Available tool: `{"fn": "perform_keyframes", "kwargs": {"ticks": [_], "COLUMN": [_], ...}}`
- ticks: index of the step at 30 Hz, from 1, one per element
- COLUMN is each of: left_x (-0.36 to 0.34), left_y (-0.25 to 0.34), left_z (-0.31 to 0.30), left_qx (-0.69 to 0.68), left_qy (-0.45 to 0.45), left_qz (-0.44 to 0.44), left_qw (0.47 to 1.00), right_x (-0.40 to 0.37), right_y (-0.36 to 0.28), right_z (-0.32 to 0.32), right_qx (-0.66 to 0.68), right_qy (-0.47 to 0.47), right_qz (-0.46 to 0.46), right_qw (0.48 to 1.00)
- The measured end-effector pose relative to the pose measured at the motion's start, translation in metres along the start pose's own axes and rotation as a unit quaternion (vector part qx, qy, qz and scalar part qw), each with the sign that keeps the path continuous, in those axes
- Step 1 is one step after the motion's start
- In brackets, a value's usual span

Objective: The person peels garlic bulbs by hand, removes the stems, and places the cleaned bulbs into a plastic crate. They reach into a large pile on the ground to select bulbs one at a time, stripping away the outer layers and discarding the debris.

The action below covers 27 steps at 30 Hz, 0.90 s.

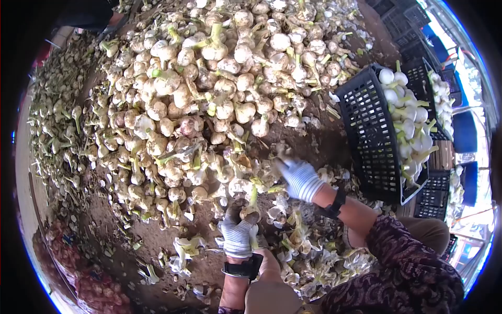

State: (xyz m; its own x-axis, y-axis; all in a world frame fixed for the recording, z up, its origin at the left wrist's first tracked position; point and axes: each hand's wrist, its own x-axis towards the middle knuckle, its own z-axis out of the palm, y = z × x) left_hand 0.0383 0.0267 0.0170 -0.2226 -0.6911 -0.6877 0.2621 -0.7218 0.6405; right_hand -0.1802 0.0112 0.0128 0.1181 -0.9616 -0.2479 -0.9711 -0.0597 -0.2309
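Down low in the head view, the left hand (238, 234), gloved, has its grip clenched round one garlic bulb (251, 210). It holds the bulb by its lower half with the stalk pointing up, which seems to leave the stem end free and in plain sight. The right hand (299, 179), also gloved, stretches out to the near edge of the pile (209, 94) of untrimmed garlic heaped on the ground (157, 243). Its fingers lie among the bulbs, but blur hides whether that grip has closed on anything, so I cannot tell. A black crate (366, 125) stands tipped on its side just right of the right hand, its open face turned upward and outward, probably so that it is easy to reach. A second crate (423, 70) stands behind it. By count there are two hands, each with one dark wrist strap (334, 204), one bulb held, and two crates holding clean white bulbs. The bulbs in the pile are far too many to number. Pale trimmings (308, 251) lie scattered around both hands, and red mesh sacks (78, 277) sit at the lower left.
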Motion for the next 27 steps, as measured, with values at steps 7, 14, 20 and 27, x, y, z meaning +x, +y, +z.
{"fn": "perform_keyframes", "kwargs": {"ticks": [7,14,20,27], "left_x": [0.003,0.000,-0.001,-0.001], "left_y": [-0.005,-0.012,-0.013,-0.003], "left_z": [0.009,0.001,-0.001,-0.004], "left_qx": [0.179,0.381,0.390,-0.115], "left_qy": [-0.041,-0.021,-0.020,-0.102], "left_qz": [0.179,0.212,0.222,0.077], "left_qw": [0.967,0.900,0.893,0.985], "right_x": [-0.015,-0.016,-0.019,-0.019], "right_y": [-0.035,-0.052,-0.053,-0.046], "right_z": [-0.001,0.023,0.004,0.004], "right_qx": [0.650,0.699,0.744,0.763], "right_qy": [-0.126,-0.031,-0.058,-0.111], "right_qz": [0.191,0.155,0.180,0.078], "right_qw": [0.725,0.698,0.641,0.632]}}
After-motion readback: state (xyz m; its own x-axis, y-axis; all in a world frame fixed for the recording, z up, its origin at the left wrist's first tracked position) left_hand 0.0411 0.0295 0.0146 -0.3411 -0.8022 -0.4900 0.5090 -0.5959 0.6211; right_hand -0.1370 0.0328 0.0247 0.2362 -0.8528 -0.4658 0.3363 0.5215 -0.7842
